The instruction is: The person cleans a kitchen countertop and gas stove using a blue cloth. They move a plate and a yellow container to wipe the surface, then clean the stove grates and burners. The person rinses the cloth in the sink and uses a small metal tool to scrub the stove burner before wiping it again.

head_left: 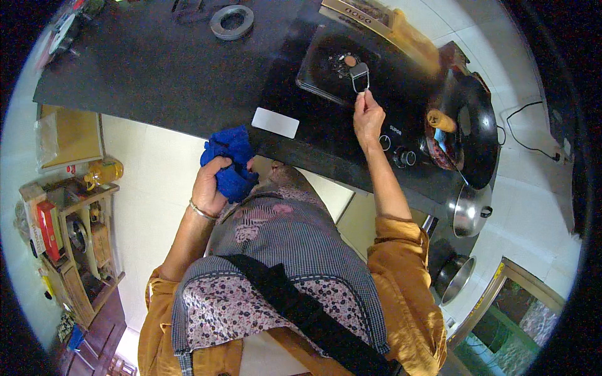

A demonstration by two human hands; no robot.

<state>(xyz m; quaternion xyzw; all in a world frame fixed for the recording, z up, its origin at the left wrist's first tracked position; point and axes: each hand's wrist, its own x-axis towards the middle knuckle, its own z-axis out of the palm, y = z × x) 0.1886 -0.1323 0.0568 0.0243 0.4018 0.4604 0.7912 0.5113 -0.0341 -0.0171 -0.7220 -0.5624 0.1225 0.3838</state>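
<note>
My left hand (pixel 212 186) is closed around a crumpled blue cloth (pixel 235 160), just off the counter's front edge. My right hand (pixel 368 119) reaches over the black stove and pinches a small tool with a U-shaped metal frame and a flat grey head (pixel 359 73). That head is beside the burner (pixel 347 62), at the right part of a square dark tray or plate (pixel 320 74) around it. Whether the tool touches the burner I cannot tell. Control knobs (pixel 407 158) sit on the stove to the right of my wrist.
A black wok (pixel 480 128) stands at the right, with a wooden-handled utensil (pixel 441 120) by it. Below are a metal lid (pixel 470 211) and a pan (pixel 456 280). A grey ring (pixel 232 22) lies on the dark counter (pixel 144 69); a white rectangle (pixel 275 123) is near its front edge.
</note>
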